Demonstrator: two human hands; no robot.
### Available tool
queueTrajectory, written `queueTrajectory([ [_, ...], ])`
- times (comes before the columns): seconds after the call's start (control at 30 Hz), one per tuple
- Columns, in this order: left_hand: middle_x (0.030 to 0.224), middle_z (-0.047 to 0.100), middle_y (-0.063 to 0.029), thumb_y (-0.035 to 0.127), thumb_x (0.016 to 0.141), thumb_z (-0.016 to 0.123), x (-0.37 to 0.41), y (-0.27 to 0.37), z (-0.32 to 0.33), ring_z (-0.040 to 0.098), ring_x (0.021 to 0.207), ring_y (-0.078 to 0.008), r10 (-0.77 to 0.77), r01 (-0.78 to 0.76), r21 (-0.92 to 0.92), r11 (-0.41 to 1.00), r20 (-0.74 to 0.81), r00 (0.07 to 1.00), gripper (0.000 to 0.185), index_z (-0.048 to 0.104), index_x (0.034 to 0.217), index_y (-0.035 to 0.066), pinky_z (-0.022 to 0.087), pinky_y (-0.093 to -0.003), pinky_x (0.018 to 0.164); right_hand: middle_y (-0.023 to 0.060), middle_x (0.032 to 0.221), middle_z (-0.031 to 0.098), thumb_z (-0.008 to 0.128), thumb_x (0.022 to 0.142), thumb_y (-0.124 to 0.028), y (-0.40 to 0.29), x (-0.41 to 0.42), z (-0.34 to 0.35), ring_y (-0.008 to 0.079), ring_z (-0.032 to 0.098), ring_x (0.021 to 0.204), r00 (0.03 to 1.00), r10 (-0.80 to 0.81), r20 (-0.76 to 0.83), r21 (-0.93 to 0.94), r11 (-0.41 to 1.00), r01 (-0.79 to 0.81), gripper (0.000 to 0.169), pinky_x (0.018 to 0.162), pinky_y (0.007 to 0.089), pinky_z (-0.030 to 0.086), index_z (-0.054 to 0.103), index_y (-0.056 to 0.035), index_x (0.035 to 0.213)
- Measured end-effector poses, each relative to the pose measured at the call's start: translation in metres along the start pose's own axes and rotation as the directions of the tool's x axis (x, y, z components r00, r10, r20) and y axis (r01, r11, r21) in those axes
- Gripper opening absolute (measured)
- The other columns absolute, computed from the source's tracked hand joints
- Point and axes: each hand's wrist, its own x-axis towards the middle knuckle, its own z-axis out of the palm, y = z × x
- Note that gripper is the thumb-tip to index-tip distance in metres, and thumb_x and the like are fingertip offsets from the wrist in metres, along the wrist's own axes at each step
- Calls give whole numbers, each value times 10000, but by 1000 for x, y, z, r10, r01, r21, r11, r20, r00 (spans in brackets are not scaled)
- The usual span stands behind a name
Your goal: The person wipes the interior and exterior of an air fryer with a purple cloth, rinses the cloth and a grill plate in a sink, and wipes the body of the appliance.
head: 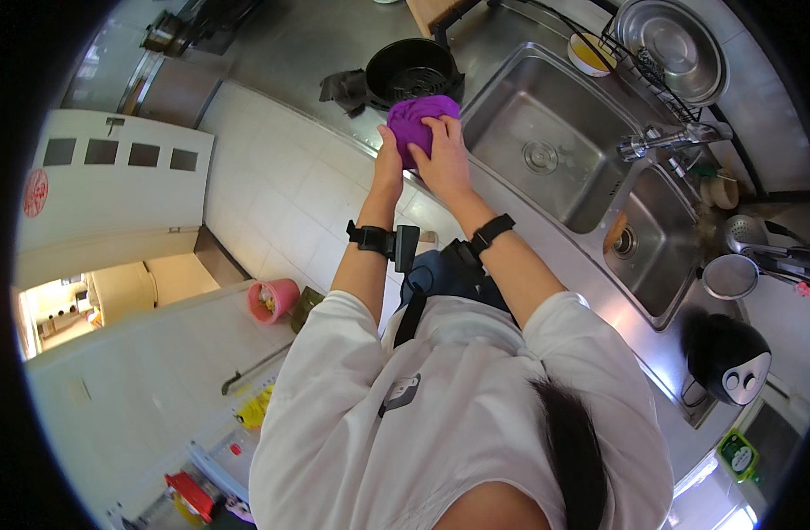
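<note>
A bunched purple cloth (418, 122) is held between my two hands, just in front of the counter's edge. My left hand (390, 159) presses its side with the thumb upright. My right hand (441, 156) grips it with spread, bent fingers. Right behind the cloth, a round black air-fryer basket (415, 69) with a slotted bottom stands on the steel counter; the cloth overlaps its near rim in the picture. A crumpled dark grey cloth (345, 91) lies against the basket's left side.
To the right is a steel double sink with a large basin (544, 112), a small basin (667, 232) and a faucet (676, 139). A yellow-lined bowl (590, 54) sits behind it. A pink bin (272, 300) stands on the floor, left.
</note>
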Motion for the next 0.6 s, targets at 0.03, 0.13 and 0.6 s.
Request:
queueTrajectory([
  [0.03,1218,572,-117,609,953,272,3,3,-1,537,1129,-193,-1,3,-28,1000,38,999,750,485,1262,-40,408,-332,986,196,1119,509,666,788,-101,10,-1,12,387,512,1070,999,36,-7,-9,999,-36,350,903,400,441,535,-31,1105],
  [0.13,1224,557,-110,559,976,298,14,3,-6,516,1140,-177,-1,-8,164,986,57,998,677,476,1281,-18,407,-318,973,216,1087,561,619,820,-93,45,-4,33,397,542,1037,971,240,-17,88,967,-238,326,887,410,451,537,-43,1131],
  [0.6,1227,530,-107,159,924,577,-41,3,81,524,1113,-181,-7,-177,277,944,554,832,462,415,1328,6,400,-300,972,142,1173,564,545,936,-391,29,-18,-128,230,593,992,570,708,417,543,309,-781,569,752,350,552,447,25,1310],
])
